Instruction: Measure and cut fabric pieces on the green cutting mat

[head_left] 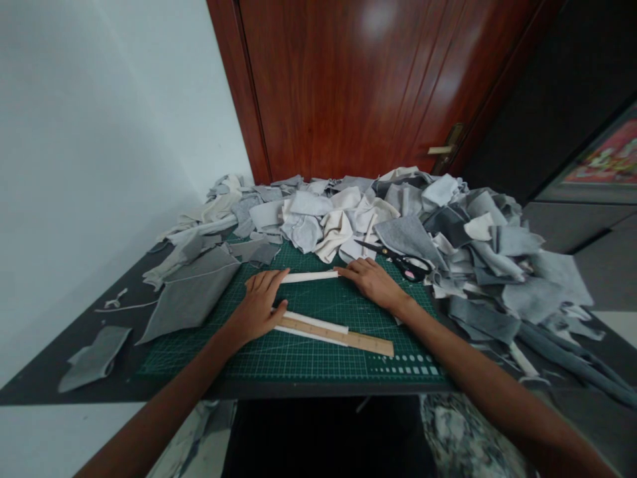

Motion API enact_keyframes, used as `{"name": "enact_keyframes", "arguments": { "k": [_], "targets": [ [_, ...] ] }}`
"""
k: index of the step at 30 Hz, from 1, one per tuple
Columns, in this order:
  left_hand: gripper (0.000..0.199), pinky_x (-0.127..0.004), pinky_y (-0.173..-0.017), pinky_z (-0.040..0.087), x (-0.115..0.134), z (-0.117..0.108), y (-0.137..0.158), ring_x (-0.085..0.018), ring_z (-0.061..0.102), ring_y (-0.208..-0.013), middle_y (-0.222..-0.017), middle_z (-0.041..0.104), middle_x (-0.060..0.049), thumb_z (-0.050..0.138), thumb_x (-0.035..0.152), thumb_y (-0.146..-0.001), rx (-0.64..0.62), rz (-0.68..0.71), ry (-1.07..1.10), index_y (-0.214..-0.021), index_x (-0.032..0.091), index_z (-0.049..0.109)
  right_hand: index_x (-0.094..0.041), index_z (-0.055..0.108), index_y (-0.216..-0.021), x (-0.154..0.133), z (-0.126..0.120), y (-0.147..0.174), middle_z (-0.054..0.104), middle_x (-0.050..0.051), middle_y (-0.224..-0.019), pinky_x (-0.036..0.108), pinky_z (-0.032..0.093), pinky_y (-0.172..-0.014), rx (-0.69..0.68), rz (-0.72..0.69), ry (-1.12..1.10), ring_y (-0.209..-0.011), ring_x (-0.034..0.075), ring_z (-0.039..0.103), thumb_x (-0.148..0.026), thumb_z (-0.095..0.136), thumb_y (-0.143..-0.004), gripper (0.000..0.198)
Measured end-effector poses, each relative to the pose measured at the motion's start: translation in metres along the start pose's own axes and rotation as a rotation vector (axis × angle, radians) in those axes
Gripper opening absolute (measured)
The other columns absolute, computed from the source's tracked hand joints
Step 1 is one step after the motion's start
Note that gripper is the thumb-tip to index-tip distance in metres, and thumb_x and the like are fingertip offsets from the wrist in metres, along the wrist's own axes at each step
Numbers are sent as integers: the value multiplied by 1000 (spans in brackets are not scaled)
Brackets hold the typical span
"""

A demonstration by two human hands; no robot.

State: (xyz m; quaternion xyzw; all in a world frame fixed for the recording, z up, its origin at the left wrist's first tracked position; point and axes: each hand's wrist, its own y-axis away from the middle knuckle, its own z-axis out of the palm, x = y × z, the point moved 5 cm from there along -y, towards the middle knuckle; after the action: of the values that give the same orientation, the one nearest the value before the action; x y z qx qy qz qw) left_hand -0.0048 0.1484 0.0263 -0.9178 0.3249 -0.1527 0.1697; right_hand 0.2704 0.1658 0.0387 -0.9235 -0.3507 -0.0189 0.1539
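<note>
A narrow white fabric strip (309,277) lies across the green cutting mat (318,365). My left hand (256,299) rests palm down over its left end, thumb spread away from the fingers. At the right end, my right hand (371,282) has its fingers closed on the strip's tip. Closer to me lies a wooden ruler (371,342), with white fabric (318,322) along both its long edges; my left thumb is near their left end, which the hand partly hides. Black-handled scissors (398,257) lie with blades part-open beyond my right hand.
Grey and cream fabric scraps (308,212) are heaped along the back, spreading into a pile (497,252) at the right. A large grey fabric piece (194,292) and a folded grey piece (97,358) lie at the left. A wooden door (348,86) stands behind the table.
</note>
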Motion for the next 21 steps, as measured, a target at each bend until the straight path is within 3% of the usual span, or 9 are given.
{"name": "enact_keyframes", "arguments": {
  "k": [8,13,16,21],
  "targets": [
    [43,-50,-98,42,1,1,-1,-32,51,-112,-114,57,-12,46,21,-94,-49,7,50,-134,18,61,-22,55,-149,18,-6,7,63,12,-108,38,37,-89,53,138,74,-98,27,52,-13,41,-104,48],
    [41,-48,-102,44,3,1,-1,-29,50,-113,-120,57,-12,43,19,-96,-72,7,107,-135,17,59,-20,56,-148,40,-8,16,64,14,-113,40,40,-90,96,217,28,-102,29,54,-12,38,-103,50],
    [47,-49,-107,43,5,-2,0,-30,49,-119,-127,56,-13,44,19,-96,-41,-22,117,-142,17,53,-17,58,-144,48,-10,21,66,16,-116,42,46,-94,178,245,-176,-106,29,60,-23,33,-107,45],
    [41,-46,-105,45,3,-15,2,-29,53,-116,-125,59,-12,44,25,-99,16,-27,135,-138,17,54,-19,64,-132,39,-10,23,71,13,-120,41,50,-101,202,117,-589,-114,26,66,-42,27,-111,48]
  ]
}}
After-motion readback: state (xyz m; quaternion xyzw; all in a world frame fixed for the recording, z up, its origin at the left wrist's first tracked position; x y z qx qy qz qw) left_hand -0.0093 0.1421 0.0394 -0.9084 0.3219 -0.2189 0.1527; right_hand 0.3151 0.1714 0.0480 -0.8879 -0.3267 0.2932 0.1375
